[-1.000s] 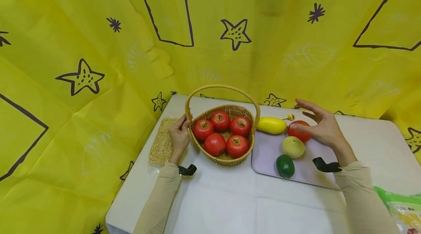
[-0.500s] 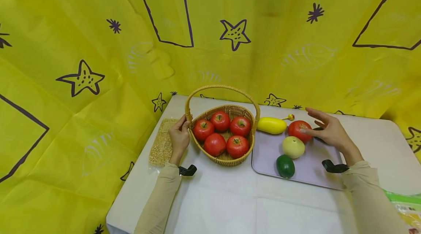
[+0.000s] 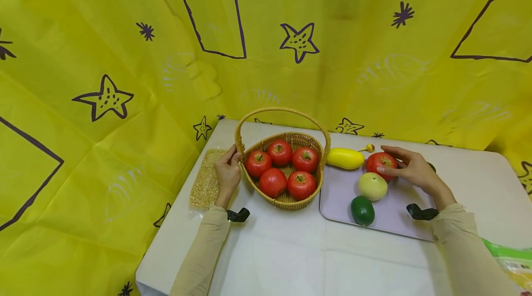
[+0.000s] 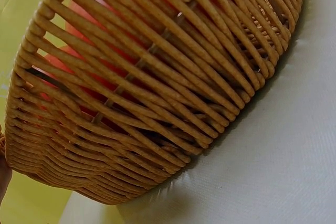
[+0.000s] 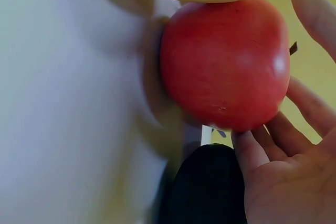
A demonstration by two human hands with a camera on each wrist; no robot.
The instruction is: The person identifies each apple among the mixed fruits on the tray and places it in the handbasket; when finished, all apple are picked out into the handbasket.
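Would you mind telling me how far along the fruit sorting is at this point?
Five red apples already sit in the round wicker basket, which the left hand steadies at its rim. The right hand is closing its fingers round the sixth red apple on the lilac tray. The apple has not been lifted yet.

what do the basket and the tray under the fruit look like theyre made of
The round tan handled basket looks like woven wicker or rattan: bare matte strands crossing in rows show in the left wrist view. The pale lilac rectangular tray looks like smooth moulded plastic, with an even colour and rounded corners, though that look alone cannot settle it.
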